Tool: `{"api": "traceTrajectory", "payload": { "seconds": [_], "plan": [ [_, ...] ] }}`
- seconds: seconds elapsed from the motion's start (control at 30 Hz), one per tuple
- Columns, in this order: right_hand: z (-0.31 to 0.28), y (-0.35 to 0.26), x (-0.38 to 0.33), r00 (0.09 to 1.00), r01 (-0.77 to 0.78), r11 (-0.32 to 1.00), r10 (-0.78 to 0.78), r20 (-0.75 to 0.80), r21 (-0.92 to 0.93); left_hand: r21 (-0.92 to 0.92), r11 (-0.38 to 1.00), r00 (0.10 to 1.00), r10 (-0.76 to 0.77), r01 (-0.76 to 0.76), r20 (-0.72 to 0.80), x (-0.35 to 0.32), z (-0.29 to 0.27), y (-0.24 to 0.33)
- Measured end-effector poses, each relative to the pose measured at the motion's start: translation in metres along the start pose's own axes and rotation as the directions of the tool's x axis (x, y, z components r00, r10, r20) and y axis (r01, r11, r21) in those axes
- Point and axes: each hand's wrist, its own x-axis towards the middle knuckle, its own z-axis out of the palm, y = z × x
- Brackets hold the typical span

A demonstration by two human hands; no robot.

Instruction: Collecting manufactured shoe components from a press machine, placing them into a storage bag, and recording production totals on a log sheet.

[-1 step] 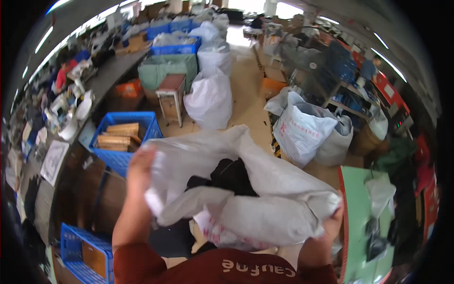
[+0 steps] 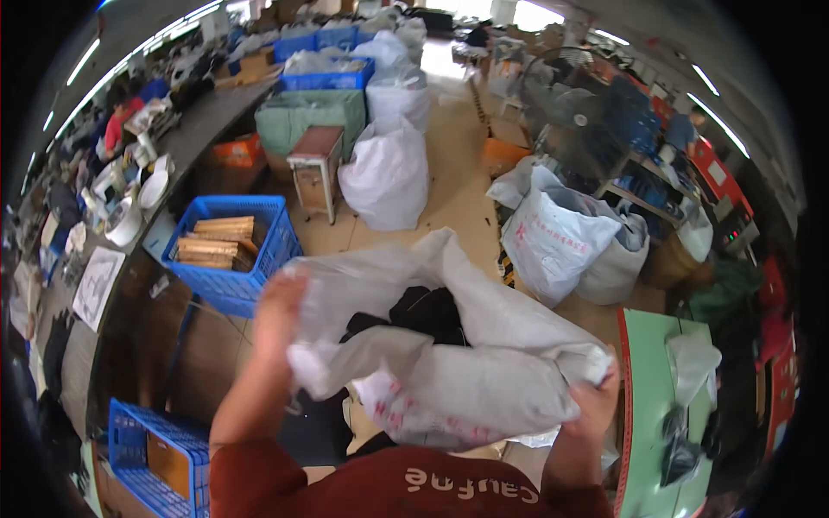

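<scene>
A large white woven sack [image 2: 492, 388] stands in front of me with its mouth spread wide and its rim rolled outward. Black fabric pieces [image 2: 425, 314] lie down inside it. My left hand [image 2: 283, 306] is closed round the left side of the rim. On the opposite side, my right hand [image 2: 596, 399] grips the folded rim, its fingers partly hidden by the sack. Red printing shows on the sack's side nearest me.
A blue crate [image 2: 275, 259] of wooden boards stands at left, another blue crate [image 2: 160, 449] at lower left. Filled white sacks [image 2: 387, 177] stand ahead, more [image 2: 561, 237] at right. A green-topped table [image 2: 648, 388] borders my right side. Two people work farther off.
My left hand has moved slightly right and down with its side of the rim, so the mouth is a little narrower. My right hand has shifted slightly left.
</scene>
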Motion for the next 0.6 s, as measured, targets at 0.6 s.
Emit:
{"api": "traceTrajectory", "payload": {
  "seconds": [0.6],
  "plan": [
    [-0.067,0.325,0.206,0.687,-0.287,0.506,0.700,0.193,-0.813,-0.492,0.870,0.767,-0.330,0.022,-0.551,0.165,0.004,-0.116]
  ]
}}
